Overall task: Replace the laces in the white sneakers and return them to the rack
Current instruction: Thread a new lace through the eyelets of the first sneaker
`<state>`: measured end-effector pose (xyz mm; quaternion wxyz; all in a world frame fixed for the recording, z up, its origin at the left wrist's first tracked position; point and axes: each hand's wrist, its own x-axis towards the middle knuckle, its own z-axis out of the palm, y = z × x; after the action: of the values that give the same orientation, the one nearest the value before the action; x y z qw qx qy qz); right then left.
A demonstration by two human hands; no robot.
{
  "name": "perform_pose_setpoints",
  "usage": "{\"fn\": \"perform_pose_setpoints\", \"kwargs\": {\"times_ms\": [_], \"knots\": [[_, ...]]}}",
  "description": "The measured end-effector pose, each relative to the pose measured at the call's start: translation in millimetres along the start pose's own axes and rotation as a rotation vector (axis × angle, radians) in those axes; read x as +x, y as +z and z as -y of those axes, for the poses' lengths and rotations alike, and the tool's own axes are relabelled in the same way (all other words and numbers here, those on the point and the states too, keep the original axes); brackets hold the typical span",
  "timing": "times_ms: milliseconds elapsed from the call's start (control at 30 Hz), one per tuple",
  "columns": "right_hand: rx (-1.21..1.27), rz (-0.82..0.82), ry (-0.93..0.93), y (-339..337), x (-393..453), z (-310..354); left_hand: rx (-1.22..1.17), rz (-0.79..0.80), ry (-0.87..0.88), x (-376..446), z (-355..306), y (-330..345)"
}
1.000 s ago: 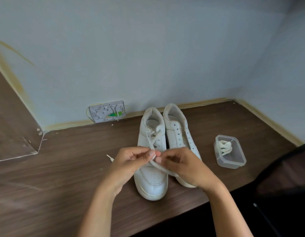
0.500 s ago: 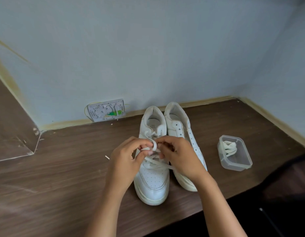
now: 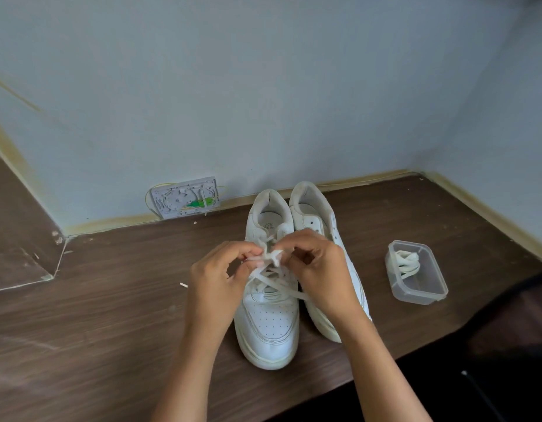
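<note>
Meanwhile moved up from the toe toward twelve o'clock, left hand (image 3: 216,277) and right hand (image 3: 319,269) pinching the lace (image 3: 271,257) over the left sneaker (image 3: 268,324), probably knotting.

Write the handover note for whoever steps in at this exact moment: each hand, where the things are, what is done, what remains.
Left hand and right hand both pinch the lace over the left sneaker.
Right sneaker stands beside it, upper eyelets bare.
Spare lace lies in the clear container to the right.
Done: left sneaker partly laced.
Left: finish it, lace the right sneaker, return both to the rack, which is not in view.
</note>
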<state>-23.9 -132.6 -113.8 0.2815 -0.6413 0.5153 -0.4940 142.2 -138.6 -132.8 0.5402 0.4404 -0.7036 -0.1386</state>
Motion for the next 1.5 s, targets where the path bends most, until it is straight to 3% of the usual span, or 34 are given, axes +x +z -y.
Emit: {"fn": "perform_pose_setpoints", "kwargs": {"times_ms": [100,233,333,400,467,567,700,800,1000,1167,1500], "knots": [[-0.064,-0.006,0.007,-16.0,4.4,3.3,-0.064,-0.036,-0.099,5.5,6.4,-9.3],[0.297,0.206,0.247,-37.9,7.5,5.8,-0.367,0.022,-0.46,10.2,12.4,-13.4],[0.548,0.12,0.247,-44.3,9.5,8.0,-0.769,0.044,-0.701,14.1,6.7,-12.7],[0.717,0.007,0.275,-49.4,9.7,9.8,-0.956,-0.001,-0.765,18.2,3.1,-16.9],[0.719,-0.1,0.32,-58.9,8.6,11.0,-0.782,-0.008,-0.71,21.3,8.4,-24.4],[0.329,-0.188,0.263,-76.0,5.0,6.2,-0.183,-0.002,-0.461,23.3,25.7,-32.8],[-0.273,-0.321,0.196,-89.1,3.1,-11.3,0.038,0.016,-0.372,19.2,45.6,-37.8],[-0.522,-0.288,0.18,-78.1,5.0,-19.5,0.095,0.116,-0.326,16.3,51.6,-30.0],[-0.581,-0.103,-0.055,-20.3,7.2,-22.2,0.178,0.131,-0.113,20.6,29.6,5.7],[-0.593,-0.279,-0.163,-0.9,7.8,-30.4,0.164,0.03,-0.091,19.6,29.6,19.5],[-0.633,-0.38,-0.04,-7.4,10.6,-33.3,0.2,-0.041,-0.211,20.1,38.5,13.5]]}}
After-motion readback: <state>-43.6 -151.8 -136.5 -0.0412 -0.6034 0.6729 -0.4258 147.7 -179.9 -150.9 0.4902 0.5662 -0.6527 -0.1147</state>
